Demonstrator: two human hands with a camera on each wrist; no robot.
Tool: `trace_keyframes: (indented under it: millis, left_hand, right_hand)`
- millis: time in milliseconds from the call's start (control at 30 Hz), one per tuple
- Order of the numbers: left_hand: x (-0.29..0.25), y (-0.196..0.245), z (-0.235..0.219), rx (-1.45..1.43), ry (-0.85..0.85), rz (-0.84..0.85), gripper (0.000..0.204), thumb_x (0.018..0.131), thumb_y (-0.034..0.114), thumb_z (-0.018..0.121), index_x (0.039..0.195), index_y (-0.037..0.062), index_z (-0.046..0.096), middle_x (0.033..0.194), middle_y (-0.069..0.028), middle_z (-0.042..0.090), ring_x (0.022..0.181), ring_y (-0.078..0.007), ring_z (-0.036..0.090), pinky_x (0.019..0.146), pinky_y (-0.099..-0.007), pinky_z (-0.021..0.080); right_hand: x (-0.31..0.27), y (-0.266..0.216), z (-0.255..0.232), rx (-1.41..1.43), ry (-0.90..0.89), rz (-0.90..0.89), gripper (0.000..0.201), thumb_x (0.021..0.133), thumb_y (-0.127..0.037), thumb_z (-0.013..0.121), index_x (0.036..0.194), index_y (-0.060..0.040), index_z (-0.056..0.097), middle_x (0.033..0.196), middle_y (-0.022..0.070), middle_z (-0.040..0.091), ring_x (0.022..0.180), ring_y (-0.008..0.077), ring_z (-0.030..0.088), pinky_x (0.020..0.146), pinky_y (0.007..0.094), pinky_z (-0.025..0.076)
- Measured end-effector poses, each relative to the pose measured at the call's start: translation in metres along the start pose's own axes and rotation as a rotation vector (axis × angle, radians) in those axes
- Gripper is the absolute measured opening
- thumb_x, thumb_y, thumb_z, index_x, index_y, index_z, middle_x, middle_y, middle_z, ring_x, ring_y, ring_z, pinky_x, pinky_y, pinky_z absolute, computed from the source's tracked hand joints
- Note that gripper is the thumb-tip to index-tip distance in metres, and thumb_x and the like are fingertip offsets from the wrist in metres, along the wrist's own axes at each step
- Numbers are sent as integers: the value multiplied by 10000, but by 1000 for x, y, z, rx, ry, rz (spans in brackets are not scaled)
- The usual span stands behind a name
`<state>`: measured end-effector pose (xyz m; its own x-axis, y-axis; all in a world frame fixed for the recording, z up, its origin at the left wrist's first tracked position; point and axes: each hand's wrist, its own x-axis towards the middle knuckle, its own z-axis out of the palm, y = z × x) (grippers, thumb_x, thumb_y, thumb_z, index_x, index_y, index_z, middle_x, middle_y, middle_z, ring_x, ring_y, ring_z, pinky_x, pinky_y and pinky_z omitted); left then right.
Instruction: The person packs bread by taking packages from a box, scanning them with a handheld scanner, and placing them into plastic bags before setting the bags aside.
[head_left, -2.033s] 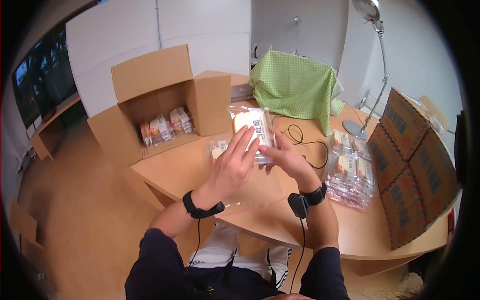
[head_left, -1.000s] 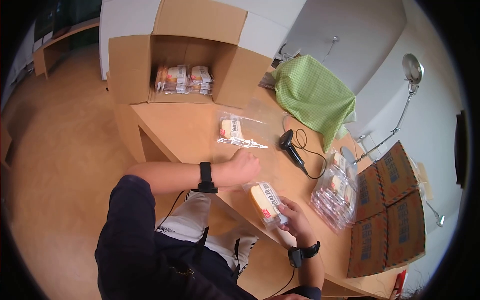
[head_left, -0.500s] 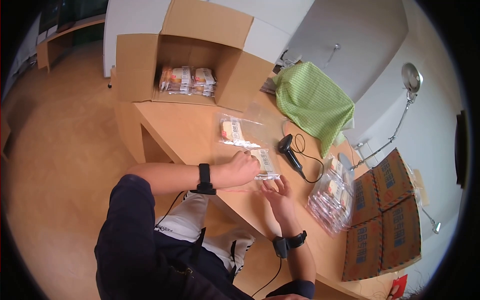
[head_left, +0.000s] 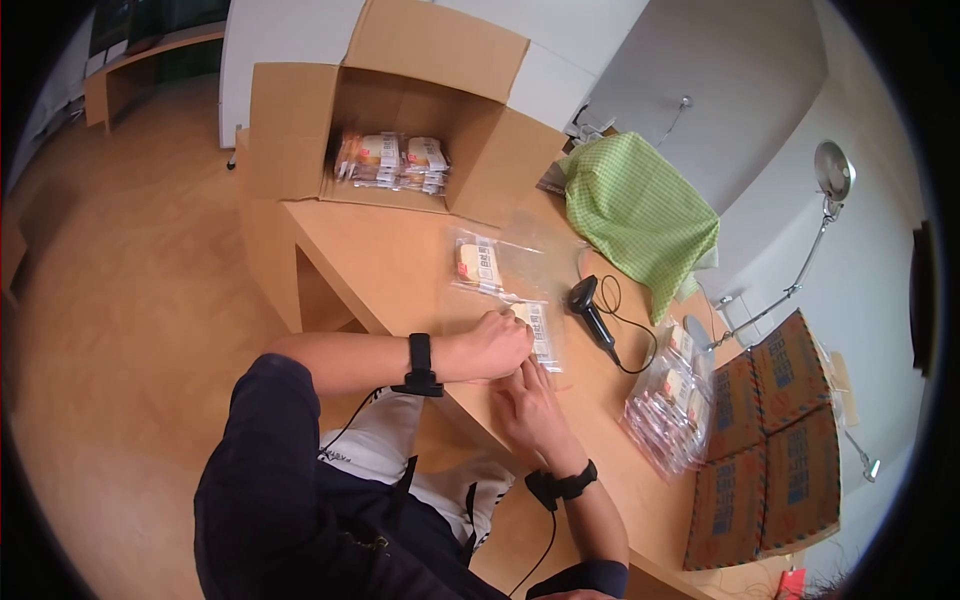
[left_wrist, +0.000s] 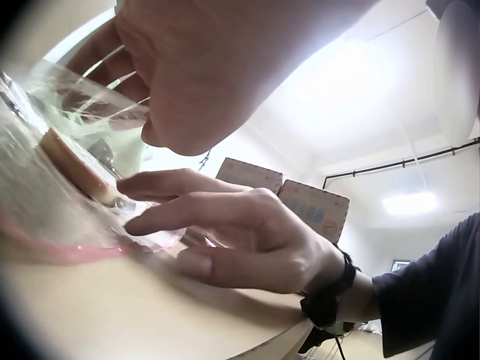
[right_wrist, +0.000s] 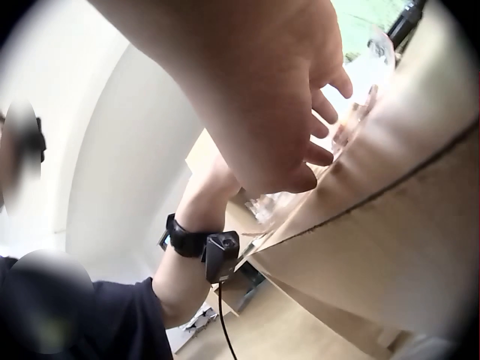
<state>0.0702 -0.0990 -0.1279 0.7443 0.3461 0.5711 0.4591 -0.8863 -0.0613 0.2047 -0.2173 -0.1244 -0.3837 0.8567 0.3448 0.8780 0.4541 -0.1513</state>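
Observation:
On the table, a large clear bag point(head_left: 522, 262) with a pink edge holds a bread packet point(head_left: 477, 263). A second packet point(head_left: 541, 335) lies nearer the body, partly covered by my left hand point(head_left: 487, 347). That hand point(left_wrist: 202, 71) pinches the bag's film point(left_wrist: 97, 97) and holds it raised over a bread slice point(left_wrist: 75, 165), in the left wrist view. My right hand point(head_left: 535, 408) is close beside it, fingers point(left_wrist: 161, 214) extended at the near end of the packet. The right wrist view shows this hand point(right_wrist: 259, 127) with fingers loosely bent; their contact is unclear.
An open carton point(head_left: 390, 197) with bread packets stands at the back. Right of the bag are a black scanner point(head_left: 592, 312) with its cable, a filled clear bag point(head_left: 668, 410) and printed cardboard point(head_left: 765, 450). A green checked cloth point(head_left: 640, 205) and lamp point(head_left: 833, 172) are behind.
My right hand has brought the packet from the table's near side to the bag, released its grip and moved left, close to my left hand. The head view has shifted.

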Motion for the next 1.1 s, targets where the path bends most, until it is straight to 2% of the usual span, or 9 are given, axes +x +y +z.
trace_keyframes:
  millis: [133, 233, 300, 567, 633, 767, 867, 933, 1100]
  left_hand:
    - [-6, 0, -2, 9, -42, 12, 281, 683, 167, 678, 863, -46, 644, 788, -165, 659, 839, -298, 662, 615, -354, 544]
    - [-6, 0, -6, -1, -131, 65, 311, 663, 167, 691, 879, -51, 641, 808, -155, 659, 843, -291, 651, 609, -349, 540]
    - [-7, 2, 0, 39, -33, 58, 342, 659, 165, 694, 914, -55, 634, 832, -142, 660, 831, -274, 638, 604, -341, 533]
    - [-3, 5, 16, 53, -30, 58, 405, 667, 168, 677, 987, -73, 617, 844, -136, 654, 839, -241, 630, 595, -331, 523]
    - [-3, 4, 13, 48, -33, 68, 411, 668, 168, 673, 992, -78, 617, 837, -136, 651, 837, -238, 630, 592, -333, 522]
    - [-2, 6, 19, 59, 49, 20, 472, 663, 183, 680, 1034, -101, 612, 864, -143, 649, 846, -241, 626, 587, -332, 520]
    - [0, 7, 10, 73, 79, 25, 476, 670, 186, 676, 1047, -98, 616, 895, -150, 650, 862, -250, 624, 593, -335, 523]
    - [-1, 8, 1, 66, 89, 23, 460, 678, 183, 670, 1045, -90, 622, 909, -151, 652, 871, -256, 623, 598, -338, 525]
    - [-2, 2, 19, -1, 151, 55, 353, 683, 192, 669, 955, -32, 644, 932, -127, 654, 921, -265, 612, 632, -357, 534]
  right_hand:
    - [10, 17, 9, -74, -155, 55, 525, 904, -291, 557, 1306, 41, 500, 1422, 298, 390, 1307, 506, 369, 1078, 574, 297]
    - [13, 54, 34, -97, -122, 46, 563, 920, -339, 538, 1334, 40, 482, 1425, 309, 382, 1311, 508, 363, 1088, 579, 279]
    - [18, 57, 37, -135, -112, 18, 585, 912, -350, 552, 1342, 39, 475, 1410, 318, 393, 1306, 517, 359, 1083, 583, 282]
    - [40, 47, 33, -87, -132, 49, 638, 862, -364, 616, 1343, 32, 476, 1354, 340, 448, 1293, 575, 331, 1101, 617, 247]
    - [40, 68, 44, -180, -92, -95, 664, 845, -368, 642, 1350, 29, 473, 1386, 333, 419, 1326, 573, 286, 1128, 623, 192]
    - [49, 88, 53, -175, -127, -128, 683, 840, -374, 644, 1367, 19, 458, 1410, 333, 388, 1358, 565, 232, 1138, 622, 167]
    - [57, 103, 64, -118, 18, -187, 675, 854, -371, 619, 1387, 4, 444, 1424, 337, 366, 1387, 557, 168, 1140, 632, 155]
    - [73, 66, 18, -301, -377, -94, 687, 882, -351, 578, 1415, 38, 384, 1451, 359, 309, 1402, 551, 132, 1150, 602, 177]
    - [81, 137, 95, -606, -111, -190, 615, 903, -364, 559, 1332, 67, 468, 1429, 366, 325, 1371, 560, 210, 1150, 580, 222]
